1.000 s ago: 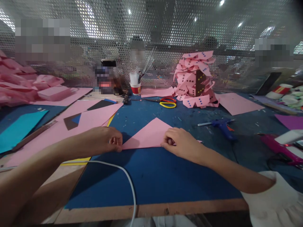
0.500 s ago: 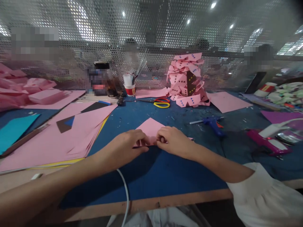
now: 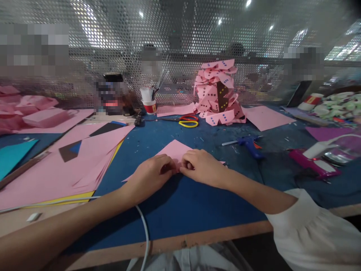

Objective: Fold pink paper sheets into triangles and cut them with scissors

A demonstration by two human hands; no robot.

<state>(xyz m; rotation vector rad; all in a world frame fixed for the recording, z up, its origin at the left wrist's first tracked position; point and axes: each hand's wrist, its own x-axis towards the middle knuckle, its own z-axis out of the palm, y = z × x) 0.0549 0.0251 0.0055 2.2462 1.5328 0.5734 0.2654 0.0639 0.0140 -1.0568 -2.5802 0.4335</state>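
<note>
A sheet of pink paper (image 3: 175,147) lies on the blue table in front of me, its peak pointing away and its side corners showing beyond both hands. At its near edge, my left hand (image 3: 153,172) is closed, fingertips pinching the paper. Just to the right, my right hand (image 3: 201,167) is closed too, its curled fingers gripping the same edge. The two sets of fingertips nearly meet at the middle of that edge and hide part of it.
Left lie a stack of pink sheets (image 3: 53,175) and a white cable (image 3: 144,222). Behind are scissors (image 3: 188,121), a cup of brushes (image 3: 149,107) and a pile of dotted pink paper pieces (image 3: 210,94). Right are a blue glue gun (image 3: 251,146) and a magenta device (image 3: 313,163).
My left hand has shifted in along the paper's near edge towards my right hand, and the paper's left corner now shows. The whole view has shifted slightly.
</note>
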